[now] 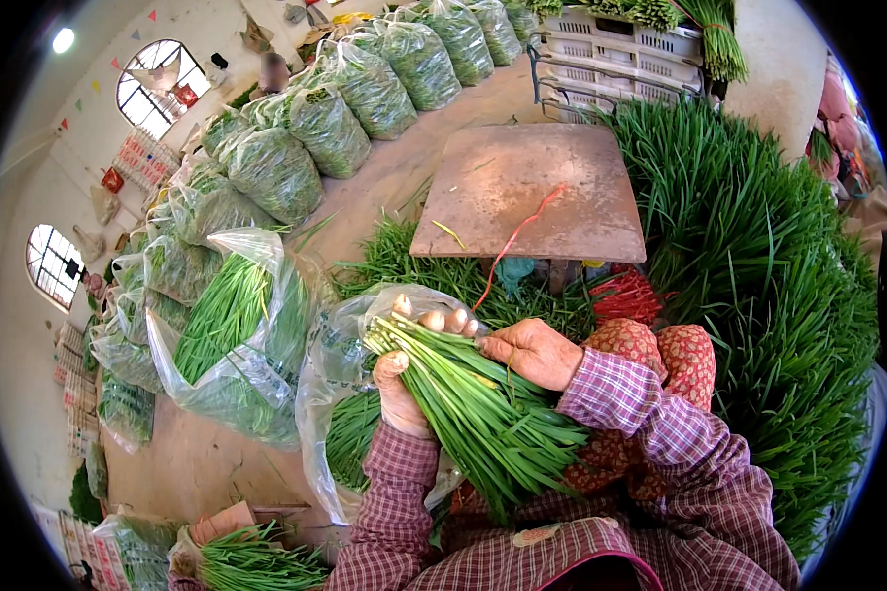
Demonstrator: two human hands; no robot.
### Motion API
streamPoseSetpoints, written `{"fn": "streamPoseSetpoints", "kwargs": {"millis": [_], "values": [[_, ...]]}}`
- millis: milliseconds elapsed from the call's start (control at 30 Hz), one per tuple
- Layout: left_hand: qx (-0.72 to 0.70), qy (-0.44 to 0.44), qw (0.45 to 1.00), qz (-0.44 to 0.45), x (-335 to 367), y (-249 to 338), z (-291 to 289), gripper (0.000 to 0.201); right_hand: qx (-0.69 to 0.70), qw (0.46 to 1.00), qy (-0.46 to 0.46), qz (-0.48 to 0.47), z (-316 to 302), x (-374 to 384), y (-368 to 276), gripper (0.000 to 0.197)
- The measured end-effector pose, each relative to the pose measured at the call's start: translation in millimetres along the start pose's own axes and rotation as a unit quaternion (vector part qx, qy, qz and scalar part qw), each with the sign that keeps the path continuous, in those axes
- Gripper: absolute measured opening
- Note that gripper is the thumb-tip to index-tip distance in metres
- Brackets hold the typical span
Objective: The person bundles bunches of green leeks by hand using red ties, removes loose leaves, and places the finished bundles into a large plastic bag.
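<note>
Over my lap I hold a bunch of garlic chives (pixel 483 409), its pale stem ends pointing up and left, its green leaves spreading down and right. My left hand (pixel 404 389) is closed around the stem end from beneath, thumb on the near side and fingertips showing on the far side. My right hand (pixel 537 355) is pinched shut against the bunch's upper right edge; what lies between its fingertips is too small to make out. Behind and below the bunch stands an opened clear plastic bag (pixel 320 433) with more chives inside.
Ahead is a low board table (pixel 532 182) with a red strip (pixel 518 236) across it. Red ties (pixel 629 295) lie beneath its right side. Loose chives (pixel 749 227) are heaped at right. Filled bags (pixel 274 172) line the left, near an open bag (pixel 232 325). White crates (pixel 616 64) stand behind.
</note>
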State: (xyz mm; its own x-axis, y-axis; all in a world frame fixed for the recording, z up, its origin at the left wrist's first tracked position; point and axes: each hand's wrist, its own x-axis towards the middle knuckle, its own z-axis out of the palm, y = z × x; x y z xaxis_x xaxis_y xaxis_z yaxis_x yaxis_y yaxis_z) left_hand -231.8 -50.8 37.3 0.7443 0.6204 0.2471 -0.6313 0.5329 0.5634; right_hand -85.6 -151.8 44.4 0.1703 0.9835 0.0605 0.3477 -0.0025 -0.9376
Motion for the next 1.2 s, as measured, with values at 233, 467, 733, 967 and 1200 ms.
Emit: {"fn": "streamPoseSetpoints", "kwargs": {"millis": [233,467,733,967,1200], "values": [[-0.068,0.009,0.998,-0.003,4.0,-4.5,-0.5,0.048,-0.111,0.97,0.152,-0.151,0.3,-6.5,1.7,0.024],[-0.048,0.039,0.998,-0.023,3.9,-7.1,-0.5,0.049,-0.19,0.943,0.204,-0.183,2.3,-17.0,-21.0,0.02],[-0.031,0.041,0.998,-0.022,4.4,-7.6,0.2,0.05,-0.182,0.951,0.196,-0.157,6.6,-18.3,-25.0,0.028],[-0.036,0.051,0.998,-0.029,5.7,-11.0,-0.8,0.048,-0.161,0.959,0.177,-0.151,5.5,-18.3,-26.4,0.025],[-0.032,0.044,0.998,-0.038,5.1,-10.8,-1.2,0.043,-0.138,0.961,0.176,-0.164,6.9,-15.8,-12.1,0.02]]}}
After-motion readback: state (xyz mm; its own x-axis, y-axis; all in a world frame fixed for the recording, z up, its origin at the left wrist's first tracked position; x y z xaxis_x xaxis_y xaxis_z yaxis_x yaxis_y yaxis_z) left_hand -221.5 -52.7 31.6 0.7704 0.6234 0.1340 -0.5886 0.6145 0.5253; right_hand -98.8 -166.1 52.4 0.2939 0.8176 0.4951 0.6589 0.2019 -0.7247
